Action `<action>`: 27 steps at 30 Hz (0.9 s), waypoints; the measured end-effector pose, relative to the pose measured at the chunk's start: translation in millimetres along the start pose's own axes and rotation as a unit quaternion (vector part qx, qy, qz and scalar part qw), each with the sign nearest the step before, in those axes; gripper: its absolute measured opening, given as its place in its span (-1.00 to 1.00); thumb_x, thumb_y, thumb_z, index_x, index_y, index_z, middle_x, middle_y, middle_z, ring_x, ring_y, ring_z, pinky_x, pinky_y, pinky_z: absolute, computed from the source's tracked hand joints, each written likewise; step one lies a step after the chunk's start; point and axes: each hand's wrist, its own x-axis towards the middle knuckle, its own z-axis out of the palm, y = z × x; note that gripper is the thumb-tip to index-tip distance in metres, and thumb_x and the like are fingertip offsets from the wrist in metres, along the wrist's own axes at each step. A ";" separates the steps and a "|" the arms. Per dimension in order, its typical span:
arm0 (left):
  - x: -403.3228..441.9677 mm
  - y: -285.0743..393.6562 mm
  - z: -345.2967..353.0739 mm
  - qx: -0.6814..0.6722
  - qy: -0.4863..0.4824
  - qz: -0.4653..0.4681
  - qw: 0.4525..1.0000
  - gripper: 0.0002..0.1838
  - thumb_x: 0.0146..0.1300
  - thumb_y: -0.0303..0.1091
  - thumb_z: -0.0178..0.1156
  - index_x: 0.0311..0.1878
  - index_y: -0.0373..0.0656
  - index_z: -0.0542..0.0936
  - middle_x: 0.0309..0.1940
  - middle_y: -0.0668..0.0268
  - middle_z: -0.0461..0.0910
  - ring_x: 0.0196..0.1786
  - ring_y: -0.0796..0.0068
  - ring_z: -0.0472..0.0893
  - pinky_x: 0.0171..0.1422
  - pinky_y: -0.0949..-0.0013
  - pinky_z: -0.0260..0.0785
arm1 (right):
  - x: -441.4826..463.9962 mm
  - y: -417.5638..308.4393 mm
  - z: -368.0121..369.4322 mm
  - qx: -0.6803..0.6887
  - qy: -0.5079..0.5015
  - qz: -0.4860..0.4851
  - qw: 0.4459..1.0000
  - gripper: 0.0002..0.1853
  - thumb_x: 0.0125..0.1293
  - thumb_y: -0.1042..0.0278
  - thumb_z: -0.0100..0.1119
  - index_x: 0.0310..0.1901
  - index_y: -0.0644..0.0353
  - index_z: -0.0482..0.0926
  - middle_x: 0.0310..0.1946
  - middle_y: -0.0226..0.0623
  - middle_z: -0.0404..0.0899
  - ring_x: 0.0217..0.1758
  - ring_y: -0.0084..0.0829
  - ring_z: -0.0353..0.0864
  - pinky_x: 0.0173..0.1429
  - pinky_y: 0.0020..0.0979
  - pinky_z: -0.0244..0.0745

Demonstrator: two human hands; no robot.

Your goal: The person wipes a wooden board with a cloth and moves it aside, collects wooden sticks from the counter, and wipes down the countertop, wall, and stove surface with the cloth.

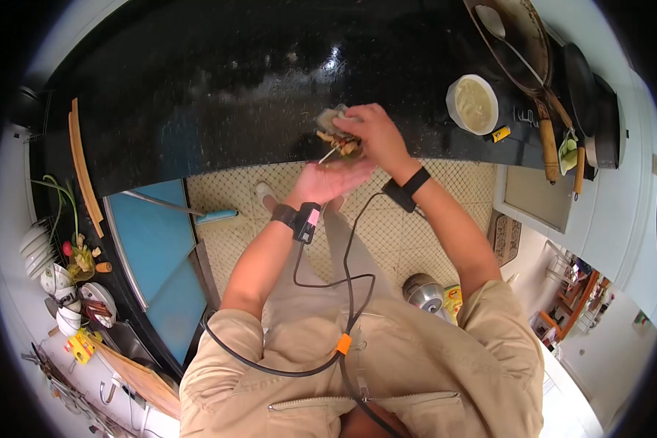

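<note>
My right hand (376,135) is closed on a greyish cloth (330,117) above the front edge of the black countertop (219,109). Small brown and yellowish scraps (349,147) and a thin white stick lie just under the cloth, between the two hands. Below them my left hand (332,180) is held palm up at the counter's edge, its fingers stretched out beneath the scraps. Whether the scraps rest on the left palm or hang from the cloth is hard to tell.
At the right are a white bowl (474,104) of pale food, a yellow lighter-like object (501,134) and a wok (515,44) with a ladle. Wooden strips (85,168) lie left, near stacked bowls (36,248). A blue-headed broom (217,216) is below the counter.
</note>
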 end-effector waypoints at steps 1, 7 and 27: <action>1.0 1.4 -5.2 0.055 -0.014 0.026 0.998 -0.38 0.44 -0.30 -0.24 0.45 -0.53 0.08 0.47 -0.25 0.09 0.54 -0.18 0.09 0.65 -0.09 -0.07 | -4.0 -5.6 1.2 0.001 -0.001 -0.003 1.000 -0.66 0.15 0.39 0.21 -0.02 -0.06 0.73 -0.02 -0.29 0.63 0.07 -0.18 0.52 0.14 -0.28 0.48; 2.5 28.3 -46.6 0.034 -0.035 0.061 0.997 -0.51 0.45 -0.21 -0.06 0.28 -0.40 0.36 0.32 -0.09 0.38 0.40 0.00 0.37 0.59 -0.08 0.09 | -42.8 -51.5 14.2 0.029 -0.039 0.025 0.999 -0.61 0.12 0.42 0.24 0.03 -0.05 0.71 -0.01 -0.28 0.61 0.05 -0.17 0.53 0.10 -0.29 0.51; -42.5 69.6 -49.2 0.123 0.041 0.083 0.988 -0.43 0.46 -0.31 -0.15 0.39 -0.56 0.21 0.42 -0.23 0.23 0.48 -0.14 0.26 0.58 -0.14 0.09 | -22.3 -76.5 42.3 -0.084 0.069 0.109 0.988 -0.55 0.08 0.53 0.13 0.05 -0.04 0.69 -0.05 -0.25 0.58 0.02 -0.13 0.51 0.14 -0.22 0.45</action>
